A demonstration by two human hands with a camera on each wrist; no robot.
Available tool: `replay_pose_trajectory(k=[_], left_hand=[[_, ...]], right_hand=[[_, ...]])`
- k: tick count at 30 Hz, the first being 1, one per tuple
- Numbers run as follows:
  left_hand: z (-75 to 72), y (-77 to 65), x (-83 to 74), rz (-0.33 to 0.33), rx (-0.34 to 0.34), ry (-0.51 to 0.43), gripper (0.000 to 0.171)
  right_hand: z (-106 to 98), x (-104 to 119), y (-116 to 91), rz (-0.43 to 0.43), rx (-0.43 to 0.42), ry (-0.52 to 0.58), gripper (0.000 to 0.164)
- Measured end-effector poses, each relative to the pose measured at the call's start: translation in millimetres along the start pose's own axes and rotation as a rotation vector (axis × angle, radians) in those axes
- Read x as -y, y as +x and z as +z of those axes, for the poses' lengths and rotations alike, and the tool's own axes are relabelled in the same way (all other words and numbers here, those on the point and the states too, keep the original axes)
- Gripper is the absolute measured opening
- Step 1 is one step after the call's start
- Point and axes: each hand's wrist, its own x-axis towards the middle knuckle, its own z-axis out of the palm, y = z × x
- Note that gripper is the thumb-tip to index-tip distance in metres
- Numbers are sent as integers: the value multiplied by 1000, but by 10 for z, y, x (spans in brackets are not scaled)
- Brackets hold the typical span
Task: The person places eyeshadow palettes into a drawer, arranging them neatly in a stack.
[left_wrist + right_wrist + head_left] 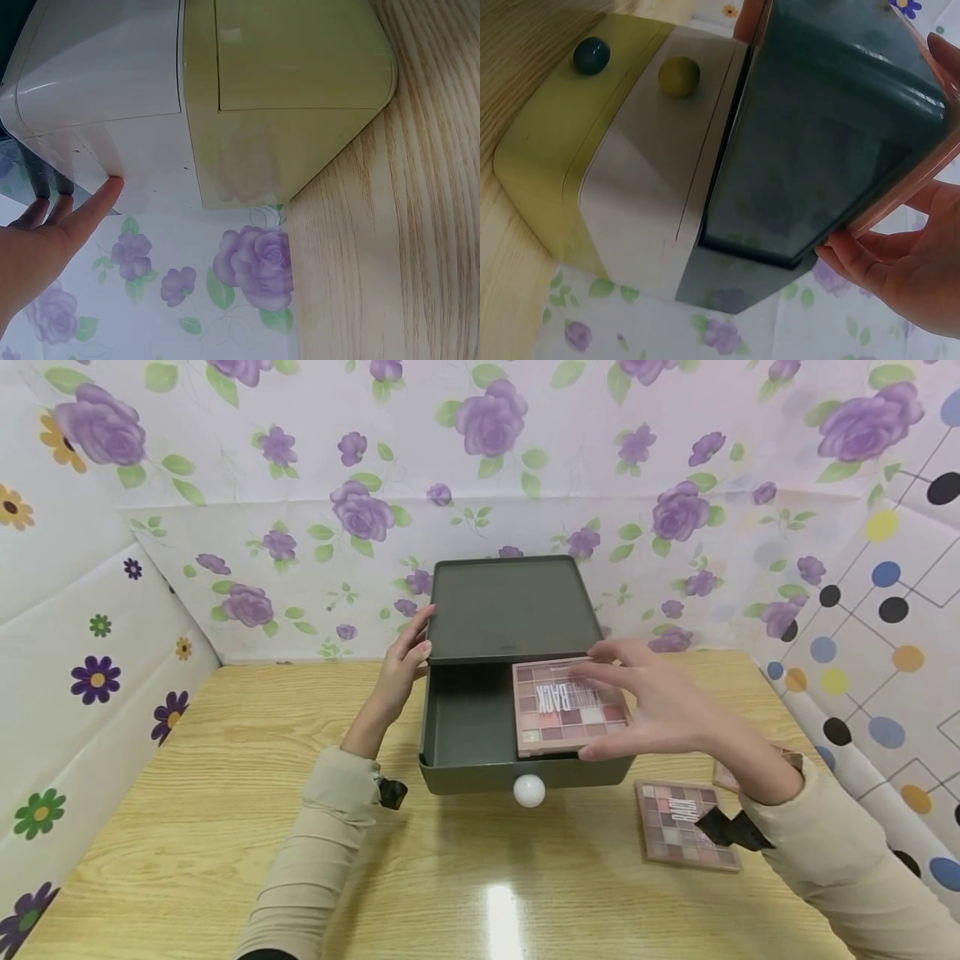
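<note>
A dark green drawer (468, 727) with a white knob (529, 791) is pulled out from the top tier of a small drawer cabinet (513, 610). My right hand (667, 706) holds a pink eyeshadow palette (551, 718) by its edges, thumb at the front and fingers at the back, over the drawer's right half. The right wrist view shows the palette's edge (907, 187) tilted at the green drawer's rim, with fingertips under it. With extended fingers, my left hand (393, 681) touches the cabinet's left side; the left wrist view shows these fingers against the white tier (142, 161).
Another eyeshadow palette (675, 839) lies on the wooden table (225, 810) at the right, and a further one (724, 778) is partly hidden behind my right forearm. Below the green drawer are white and yellow tiers (622, 75). Patterned sheets (300, 568) enclose the back and sides.
</note>
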Motion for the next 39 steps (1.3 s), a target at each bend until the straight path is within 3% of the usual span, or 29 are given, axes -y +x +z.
replay_pose_trajectory(k=[12, 22, 33, 39], left_hand=[[-4, -4, 5, 9, 1, -5, 64], [-3, -6, 12, 16, 0, -8, 63], [2, 1, 4, 21, -5, -15, 63], [6, 2, 5, 22, -5, -22, 63]], right_hand=[[133, 96, 162, -43, 16, 41, 79], [243, 185, 270, -10, 82, 99, 70], [328, 255, 428, -101, 131, 63, 65], [402, 285, 512, -105, 139, 27, 65]])
